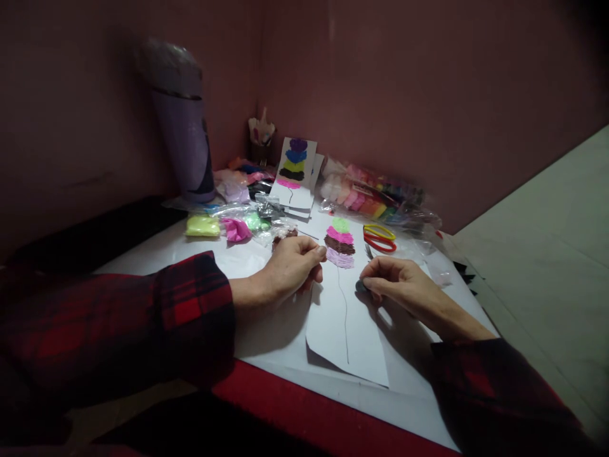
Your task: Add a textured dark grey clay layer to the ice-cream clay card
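A white paper strip lies on the table, with layered patches of green, pink, brown and lilac clay at its upper end and a wavy drawn line running down below them. To the left of these patches, my left hand is closed, thumb against fingertips; what it pinches, if anything, is too small to name. On the strip's right side, my right hand pinches a small dark grey lump of clay between thumb and fingers. Brown clay shows partly behind my left hand.
Scissors with yellow and red handles lie beyond my right hand. Bagged yellow clay and pink clay sit at left. A finished-looking card, clay packs and a tall purple container stand near the walls.
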A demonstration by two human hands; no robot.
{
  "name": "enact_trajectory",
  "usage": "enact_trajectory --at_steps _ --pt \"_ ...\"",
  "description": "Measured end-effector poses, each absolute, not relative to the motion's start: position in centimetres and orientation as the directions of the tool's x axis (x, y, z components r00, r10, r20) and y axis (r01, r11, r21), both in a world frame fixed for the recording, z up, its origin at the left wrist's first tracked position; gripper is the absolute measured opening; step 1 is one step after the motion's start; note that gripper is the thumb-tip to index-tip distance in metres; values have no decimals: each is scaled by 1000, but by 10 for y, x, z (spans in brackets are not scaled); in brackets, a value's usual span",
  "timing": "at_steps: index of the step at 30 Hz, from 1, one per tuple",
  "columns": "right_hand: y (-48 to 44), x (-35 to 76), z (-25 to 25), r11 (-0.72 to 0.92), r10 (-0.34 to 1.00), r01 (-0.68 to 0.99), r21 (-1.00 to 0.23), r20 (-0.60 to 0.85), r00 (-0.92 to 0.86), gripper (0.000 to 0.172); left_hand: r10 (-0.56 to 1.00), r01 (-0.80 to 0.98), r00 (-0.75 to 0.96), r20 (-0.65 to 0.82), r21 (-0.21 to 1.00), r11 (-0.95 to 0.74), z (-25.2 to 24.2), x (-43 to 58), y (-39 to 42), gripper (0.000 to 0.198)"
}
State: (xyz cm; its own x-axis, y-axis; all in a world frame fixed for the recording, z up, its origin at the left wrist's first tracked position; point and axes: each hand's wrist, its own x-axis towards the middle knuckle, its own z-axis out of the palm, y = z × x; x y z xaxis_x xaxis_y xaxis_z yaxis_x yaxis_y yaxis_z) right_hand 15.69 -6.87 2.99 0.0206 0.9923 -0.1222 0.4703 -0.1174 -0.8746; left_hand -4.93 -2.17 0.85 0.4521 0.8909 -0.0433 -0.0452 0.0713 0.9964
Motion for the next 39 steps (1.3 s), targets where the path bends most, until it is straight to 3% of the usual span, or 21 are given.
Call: enact_trajectory --at_steps 8,17,29,39 --pt "-69 163 35 -155 983 590 -792 -185 9 3 890 -38 455 -36 997 60 8 -50 -21 22" --pt "-69 164 25 -121 985 557 -821 -171 -38 2 891 -30 453 -44 997 65 10 -49 -22 20" --pt "-71 156 42 -242 967 558 -794 -243 73 9 892 -34 450 -50 997 73 8 -50 -21 22" --pt "-68 163 27 -163 978 551 -819 -208 -20 5 891 -32 450 -51 997 74 9 -49 -21 22"
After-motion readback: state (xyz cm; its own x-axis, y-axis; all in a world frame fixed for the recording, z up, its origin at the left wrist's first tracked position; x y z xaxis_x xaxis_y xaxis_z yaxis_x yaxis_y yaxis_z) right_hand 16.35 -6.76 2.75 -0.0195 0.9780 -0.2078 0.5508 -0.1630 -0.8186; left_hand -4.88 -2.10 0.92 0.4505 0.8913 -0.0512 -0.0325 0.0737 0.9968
